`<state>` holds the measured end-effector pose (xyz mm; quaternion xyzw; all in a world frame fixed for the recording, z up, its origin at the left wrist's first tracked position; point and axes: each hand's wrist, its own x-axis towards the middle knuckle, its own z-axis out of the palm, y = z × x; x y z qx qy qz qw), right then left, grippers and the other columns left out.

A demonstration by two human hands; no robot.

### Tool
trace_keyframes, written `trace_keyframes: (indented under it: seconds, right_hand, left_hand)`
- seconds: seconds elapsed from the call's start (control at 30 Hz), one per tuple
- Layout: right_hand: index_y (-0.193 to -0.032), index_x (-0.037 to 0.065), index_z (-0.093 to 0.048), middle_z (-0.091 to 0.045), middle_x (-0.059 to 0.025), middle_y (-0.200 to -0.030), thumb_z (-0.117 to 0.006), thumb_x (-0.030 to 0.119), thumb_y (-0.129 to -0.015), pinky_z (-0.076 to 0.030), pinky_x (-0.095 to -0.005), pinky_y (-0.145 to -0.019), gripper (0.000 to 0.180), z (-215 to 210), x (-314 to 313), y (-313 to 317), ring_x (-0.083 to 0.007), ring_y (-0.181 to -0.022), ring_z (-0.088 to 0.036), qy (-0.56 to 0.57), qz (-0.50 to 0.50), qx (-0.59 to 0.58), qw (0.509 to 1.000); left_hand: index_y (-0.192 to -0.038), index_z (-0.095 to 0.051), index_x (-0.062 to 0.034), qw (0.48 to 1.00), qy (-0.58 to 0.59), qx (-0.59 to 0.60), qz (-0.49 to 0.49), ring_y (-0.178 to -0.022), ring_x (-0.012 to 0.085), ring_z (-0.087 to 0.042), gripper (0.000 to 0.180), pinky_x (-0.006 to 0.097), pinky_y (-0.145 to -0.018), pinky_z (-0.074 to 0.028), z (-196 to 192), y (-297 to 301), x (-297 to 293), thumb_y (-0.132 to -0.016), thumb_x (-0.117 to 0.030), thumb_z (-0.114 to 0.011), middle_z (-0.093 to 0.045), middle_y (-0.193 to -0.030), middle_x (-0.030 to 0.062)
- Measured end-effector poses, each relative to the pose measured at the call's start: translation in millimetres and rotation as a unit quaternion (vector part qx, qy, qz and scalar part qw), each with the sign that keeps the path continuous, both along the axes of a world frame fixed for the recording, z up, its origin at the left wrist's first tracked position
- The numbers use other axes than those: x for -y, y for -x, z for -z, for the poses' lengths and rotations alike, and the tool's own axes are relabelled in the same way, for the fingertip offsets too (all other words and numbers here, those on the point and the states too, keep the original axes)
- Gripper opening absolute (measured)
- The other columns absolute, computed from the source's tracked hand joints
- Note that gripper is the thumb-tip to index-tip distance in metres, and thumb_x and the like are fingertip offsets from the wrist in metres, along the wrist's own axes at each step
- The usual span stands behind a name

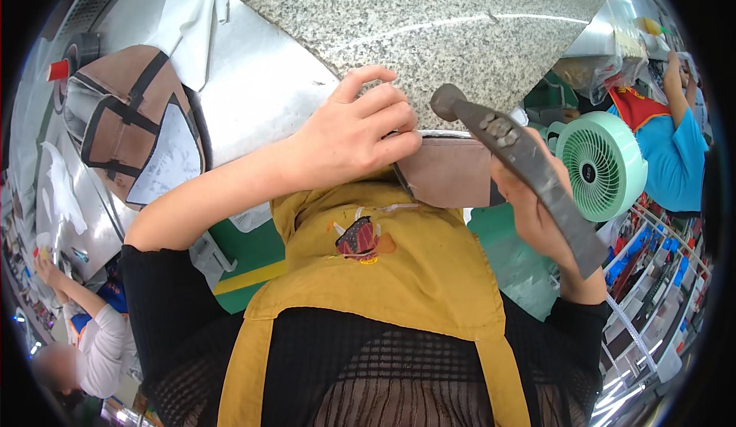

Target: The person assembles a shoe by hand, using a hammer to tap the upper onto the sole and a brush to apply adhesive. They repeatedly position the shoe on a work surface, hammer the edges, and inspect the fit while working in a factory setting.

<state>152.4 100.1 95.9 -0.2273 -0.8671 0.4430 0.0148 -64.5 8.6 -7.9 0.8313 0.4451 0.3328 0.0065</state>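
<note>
My right hand (537, 189) is wrapped round a shoemaker's-type hammer (548, 170); its dark metal head, with a round face and a long flat tail, is raised over the brown piece and hides the handle. Below the hammer, a brown leather-like bag piece (448, 168) with dark edging lies at the near edge of a speckled stone slab (429, 28). With its fingers curled, my left hand (364, 124) grips the left end of the piece's top edge; the thumb and what lies under the fingers are hidden.
A brown bag with black straps (126, 132) and a white cloth (192, 24) lie on the metal table (253, 82) at left. A green fan (602, 166) stands close to my right hand. Co-workers sit at the far left (100, 343) and far right (667, 151).
</note>
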Motion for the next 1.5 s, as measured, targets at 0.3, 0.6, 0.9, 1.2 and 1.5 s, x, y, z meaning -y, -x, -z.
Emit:
trace_keyframes:
  seconds: [0.3, 0.6, 0.9, 1.2, 1.5]
  right_hand:
    - [-0.112, 0.003, -0.047, -0.062, -0.0170, -0.091, -0.057, 0.003, -0.079, -0.050, -0.0421, -0.064, 0.035, -1, 3, 2, -0.0363, -0.083, -0.062, -0.031, -0.019, 0.054, 0.998]
    - [-0.115, 0.003, -0.049, -0.060, -0.0195, -0.090, -0.056, 0.005, -0.081, -0.049, -0.0383, -0.067, 0.035, 2, 8, 6, -0.0401, -0.082, -0.061, 0.043, 0.016, 0.081, 0.996]
    - [-0.115, 0.000, -0.049, -0.060, -0.0182, -0.082, -0.055, 0.005, -0.084, -0.049, -0.0389, -0.063, 0.032, 13, 20, 5, -0.0387, -0.077, -0.061, -0.014, -0.017, 0.047, 0.999]
    - [-0.114, -0.001, -0.054, -0.047, -0.0018, -0.072, -0.047, 0.009, -0.095, -0.039, -0.0241, -0.060, 0.022, -1, 19, -26, -0.0095, -0.065, -0.043, 0.135, 0.205, -0.008, 0.969]
    - [-0.105, -0.001, -0.053, -0.051, -0.0081, -0.071, -0.051, 0.008, -0.091, -0.041, -0.0294, -0.058, 0.016, 16, 20, -44, -0.0173, -0.060, -0.047, 0.045, 0.129, -0.006, 0.991]
  left_hand:
    - [-0.083, -0.060, -0.0116, 0.999, 0.012, 0.027, -0.013, -0.084, 0.0171, -0.053, 0.015, 0.042, -0.092, -0.041, 7, 0, 1, -0.069, -0.010, -0.065, -0.054, -0.083, -0.0013]
    - [-0.082, -0.060, -0.0124, 0.996, 0.037, 0.065, -0.042, -0.084, 0.0176, -0.053, 0.018, 0.042, -0.094, -0.040, 4, -1, 2, -0.067, -0.009, -0.069, -0.055, -0.083, -0.0024]
    - [-0.084, -0.060, -0.0120, 0.997, 0.034, 0.053, -0.052, -0.088, 0.0173, -0.052, 0.015, 0.041, -0.096, -0.037, 7, -5, 9, -0.072, -0.011, -0.069, -0.055, -0.083, -0.0020]
    - [-0.080, -0.060, -0.0100, 0.967, 0.214, 0.133, -0.033, -0.084, 0.0226, -0.051, 0.009, 0.035, -0.078, -0.040, -19, -21, -2, -0.073, -0.009, -0.066, -0.057, -0.081, 0.0030]
    - [-0.083, -0.062, -0.0134, 0.985, 0.160, 0.042, -0.046, -0.088, 0.0206, -0.051, 0.007, 0.034, -0.081, -0.037, -13, -44, -14, -0.077, -0.016, -0.065, -0.054, -0.082, -0.0004]
